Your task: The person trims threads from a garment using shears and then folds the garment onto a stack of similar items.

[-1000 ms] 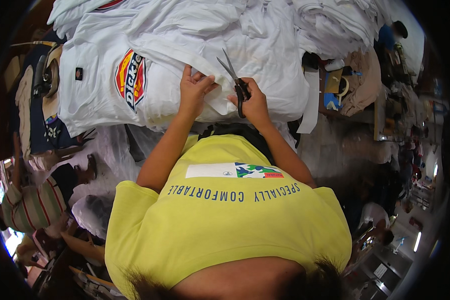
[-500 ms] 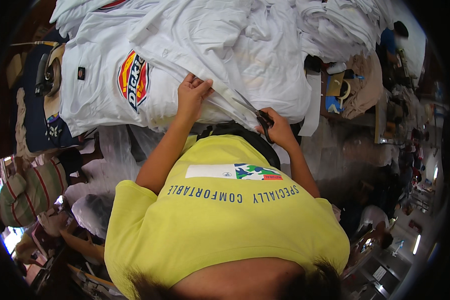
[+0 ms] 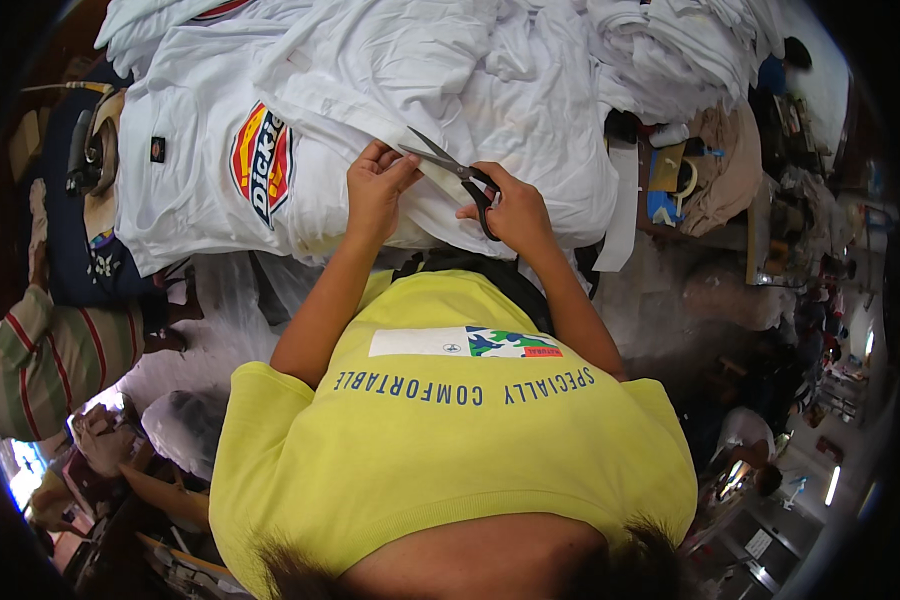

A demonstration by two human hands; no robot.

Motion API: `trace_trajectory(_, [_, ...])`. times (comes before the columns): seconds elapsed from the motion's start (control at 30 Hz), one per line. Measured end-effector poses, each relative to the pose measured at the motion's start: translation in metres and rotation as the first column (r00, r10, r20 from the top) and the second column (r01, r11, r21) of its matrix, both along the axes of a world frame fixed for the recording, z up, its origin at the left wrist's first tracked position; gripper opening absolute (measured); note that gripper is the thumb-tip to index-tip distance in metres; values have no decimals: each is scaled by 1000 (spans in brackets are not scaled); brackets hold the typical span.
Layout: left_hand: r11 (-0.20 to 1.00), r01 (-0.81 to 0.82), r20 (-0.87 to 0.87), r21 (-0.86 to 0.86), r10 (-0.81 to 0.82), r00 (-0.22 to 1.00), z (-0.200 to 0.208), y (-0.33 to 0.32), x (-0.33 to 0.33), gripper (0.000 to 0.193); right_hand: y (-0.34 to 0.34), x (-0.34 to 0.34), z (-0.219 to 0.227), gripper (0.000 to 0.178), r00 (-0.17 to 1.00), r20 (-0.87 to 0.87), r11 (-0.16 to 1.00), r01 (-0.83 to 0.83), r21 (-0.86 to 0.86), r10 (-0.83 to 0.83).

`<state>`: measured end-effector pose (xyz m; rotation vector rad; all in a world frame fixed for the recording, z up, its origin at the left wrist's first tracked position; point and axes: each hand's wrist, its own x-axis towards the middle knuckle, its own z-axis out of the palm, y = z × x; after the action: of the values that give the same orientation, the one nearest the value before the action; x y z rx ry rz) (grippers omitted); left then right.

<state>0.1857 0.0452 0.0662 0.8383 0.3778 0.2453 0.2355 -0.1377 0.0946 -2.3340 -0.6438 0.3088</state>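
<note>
White T-shirts are spread in layers before me; the near white T-shirt carries a printed red, yellow and blue emblem. My left hand pinches the edge of a white garment between thumb and fingers. In my right hand is a pair of black-handled scissors, its blades parted and pointing up and left. The blades lie over the white fabric, close beside my left fingertips. Whether a thread or some cloth lies between them is too small to tell.
Heaped white garments lie at the far right. Beside them are a roll of tape and a beige cloth. Dark fabric hangs at the left, near a person in a striped shirt.
My right hand has brought the scissors up and left, toward my left fingertips. The left hand has shifted slightly left and down, still pinching the edge. The striped-shirt person has moved.
</note>
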Motion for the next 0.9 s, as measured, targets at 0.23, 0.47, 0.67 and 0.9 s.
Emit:
trace_trajectory(0.23, [1000, 22, -12, -1, -22, 1000, -3, 1, 0, 29, -2, 0, -8, 56, 1000, -18, 1000, -11, 11, 11])
trace_trajectory(0.47, [998, -30, 13, -46, 31, 999, -2, 5, 5, 32, -9, -4, -18, 53, 998, -60, 1000, 11, 20, -10])
trace_trajectory(0.67, [999, -42, 43, 6, 42, 998, -3, 7, 5, 36, 14, 0, 7, 61, 999, 37, 999, -15, -40, 16])
trace_trajectory(0.9, [999, -31, 51, 29, 29, 998, -2, 7, 3, 36, 21, 2, 10, 61, 1000, -6, 996, -16, -93, 15])
